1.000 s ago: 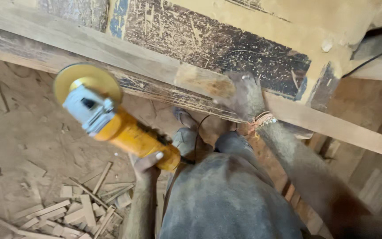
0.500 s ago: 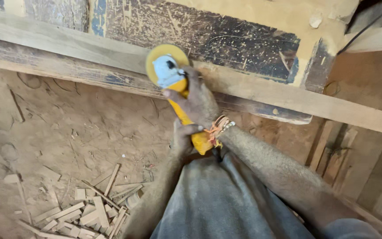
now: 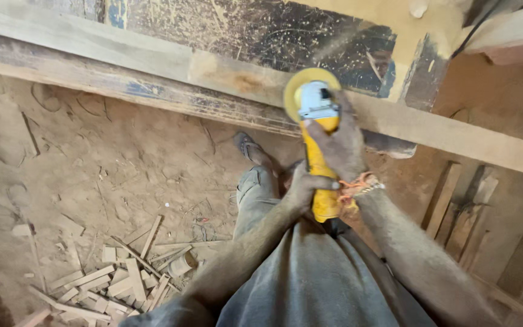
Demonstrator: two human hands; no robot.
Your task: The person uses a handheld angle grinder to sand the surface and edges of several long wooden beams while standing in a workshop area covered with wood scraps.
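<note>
A yellow angle grinder (image 3: pixel 317 139) is gripped w/ both hands: right hand (image 3: pixel 340 145) closed round the body just behind the head, left hand (image 3: pixel 305 189) closed round the rear handle. Its disc (image 3: pixel 298 85) is held against a long wood plank (image 3: pixel 152 57) on the workbench (image 3: pixel 431 24). Offcuts (image 3: pixel 122 281) are scattered on the dusty floor, lower left.

One yellow grinder (image 3: pixel 318 130), two hands, one plank (image 3: pixel 152 57), many wood offcuts (image 3: pixel 116 281).

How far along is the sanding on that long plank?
Done: one paler, bare patch on the plank, left of the disc. In hand: both hands hold the yellow grinder, right hand near the head, left hand on the body, disc at the plank's edge. Left: the rest of the plank looks dark and unsanded.
</note>
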